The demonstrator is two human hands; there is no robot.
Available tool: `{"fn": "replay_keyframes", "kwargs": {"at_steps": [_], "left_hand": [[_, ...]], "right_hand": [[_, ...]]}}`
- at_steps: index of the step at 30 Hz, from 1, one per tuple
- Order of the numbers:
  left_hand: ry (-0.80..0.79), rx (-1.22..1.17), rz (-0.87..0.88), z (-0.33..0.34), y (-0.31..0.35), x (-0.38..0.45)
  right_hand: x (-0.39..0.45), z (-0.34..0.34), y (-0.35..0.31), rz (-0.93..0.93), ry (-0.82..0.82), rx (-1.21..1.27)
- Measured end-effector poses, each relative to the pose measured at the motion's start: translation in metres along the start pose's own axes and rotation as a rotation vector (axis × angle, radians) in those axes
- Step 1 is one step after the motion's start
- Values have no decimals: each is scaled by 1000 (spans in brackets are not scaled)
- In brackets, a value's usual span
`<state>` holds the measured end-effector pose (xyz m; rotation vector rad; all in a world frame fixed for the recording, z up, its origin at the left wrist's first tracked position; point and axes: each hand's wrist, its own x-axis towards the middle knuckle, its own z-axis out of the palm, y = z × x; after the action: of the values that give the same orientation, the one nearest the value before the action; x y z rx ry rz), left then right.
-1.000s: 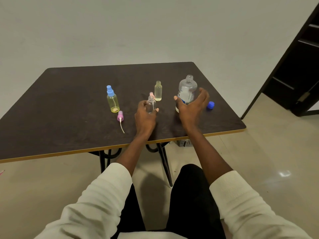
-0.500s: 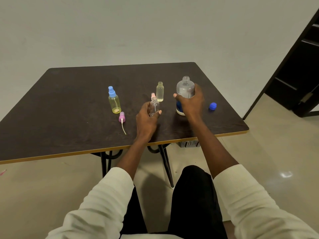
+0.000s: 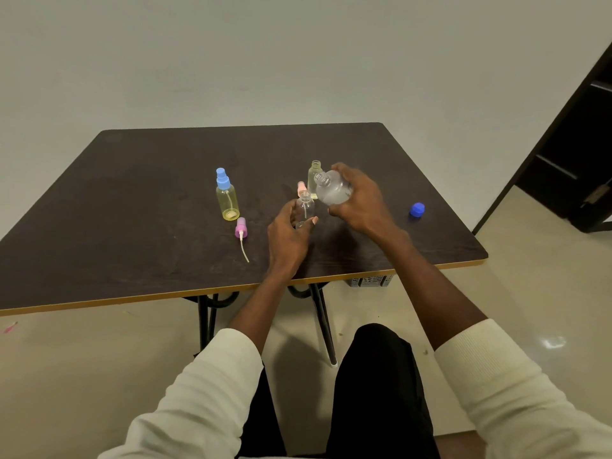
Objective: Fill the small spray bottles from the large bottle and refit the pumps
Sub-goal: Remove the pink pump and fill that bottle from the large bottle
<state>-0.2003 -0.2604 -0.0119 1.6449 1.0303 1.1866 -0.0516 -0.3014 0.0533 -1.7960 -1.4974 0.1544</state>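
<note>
My right hand (image 3: 361, 200) grips the large clear bottle (image 3: 332, 190), lifted and tilted left so its open neck points toward a small clear bottle (image 3: 305, 208). That small bottle stands upright without a pump, held by my left hand (image 3: 288, 235). Behind them stands an open yellowish small bottle (image 3: 314, 175), partly hidden by the large bottle. A pink pump (image 3: 301, 187) peeks out behind the clear bottle. At the left stands a yellow spray bottle (image 3: 227, 198) with a blue pump fitted. A purple pump (image 3: 241, 230) with its white tube lies beside it.
The large bottle's blue cap (image 3: 417, 210) lies at the right on the dark table (image 3: 132, 210). The table's front edge runs just below my wrists. A dark door frame (image 3: 569, 154) stands at the far right. A pale crate (image 3: 371, 280) sits under the table.
My right hand has lifted the large bottle off the table and tipped it left toward the small clear bottle. My left hand has kept its hold on the small bottle.
</note>
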Motion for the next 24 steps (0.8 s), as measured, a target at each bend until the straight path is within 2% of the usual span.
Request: {"fn": "replay_keyframes", "kwargs": {"at_steps": [12, 24], "left_hand": [[-14, 11, 13, -1, 2, -2], [-5, 5, 2, -1, 1, -1]], "right_hand": [[3, 0, -5, -44, -89, -195], [5, -5, -12, -116, -89, -278]]}}
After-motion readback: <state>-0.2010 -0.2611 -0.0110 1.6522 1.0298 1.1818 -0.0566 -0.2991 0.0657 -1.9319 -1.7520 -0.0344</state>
